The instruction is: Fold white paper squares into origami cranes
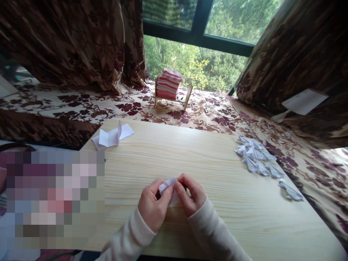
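Note:
Between both hands is a small folded piece of white paper (168, 185), held just above the wooden table. My left hand (154, 203) pinches its left side, with the thumb lying across the front. The thumb and fingertips of my right hand (191, 194) close on its right edge. Part of the paper is hidden behind the thumbs and fingers. At the table's right side lies a cluster of several folded white paper pieces (254, 154) with pointed ends. One more folded paper piece (290, 190) lies apart from them, closer to the right edge.
Creased white paper sheets (110, 137) stand partly unfolded at the table's (174, 145) far left corner. Pink striped cloths (169, 85) are stacked in a small wooden rack on the patterned window ledge. A white lamp (304, 101) stands at right. Pixelation covers the left side.

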`<state>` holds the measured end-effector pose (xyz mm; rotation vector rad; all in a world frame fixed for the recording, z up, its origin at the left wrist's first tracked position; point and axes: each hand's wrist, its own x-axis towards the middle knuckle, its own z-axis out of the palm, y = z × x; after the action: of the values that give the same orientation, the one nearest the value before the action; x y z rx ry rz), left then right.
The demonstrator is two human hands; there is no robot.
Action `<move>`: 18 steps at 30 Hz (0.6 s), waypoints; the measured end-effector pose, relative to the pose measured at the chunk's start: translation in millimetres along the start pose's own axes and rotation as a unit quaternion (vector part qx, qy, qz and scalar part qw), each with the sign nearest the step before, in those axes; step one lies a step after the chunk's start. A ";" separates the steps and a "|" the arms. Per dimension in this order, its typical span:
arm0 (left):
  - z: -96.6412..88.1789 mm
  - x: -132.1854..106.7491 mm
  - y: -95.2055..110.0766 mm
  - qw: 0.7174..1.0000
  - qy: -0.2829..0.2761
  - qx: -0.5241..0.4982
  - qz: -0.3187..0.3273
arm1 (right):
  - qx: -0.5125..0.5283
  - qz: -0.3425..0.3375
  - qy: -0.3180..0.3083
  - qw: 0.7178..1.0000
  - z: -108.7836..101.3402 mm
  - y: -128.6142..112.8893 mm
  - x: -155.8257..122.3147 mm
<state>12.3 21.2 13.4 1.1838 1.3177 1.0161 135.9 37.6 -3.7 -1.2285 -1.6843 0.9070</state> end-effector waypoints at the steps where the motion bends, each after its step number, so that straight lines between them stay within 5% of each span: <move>1: -0.2 -0.3 0.0 1.000 0.004 -0.002 0.002 | 0.010 0.004 -0.002 1.000 0.3 -0.2 -0.1; 8: -2.5 1.9 -0.8 0.997 -0.009 -0.074 -0.036 | 0.014 -0.002 0.040 0.999 -3.0 2.0 -0.5; 12: -2.9 3.5 -1.2 0.998 -0.005 -0.052 -0.038 | 0.050 0.025 0.014 0.998 -5.5 5.3 2.0; 18: 1.5 -2.1 -2.6 0.997 -0.048 0.046 0.048 | 0.100 0.048 -0.047 0.993 -7.3 15.6 6.6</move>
<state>13.5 18.7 11.0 1.3602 1.2530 0.9639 147.1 48.5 -13.6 -1.1531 -1.5733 1.1788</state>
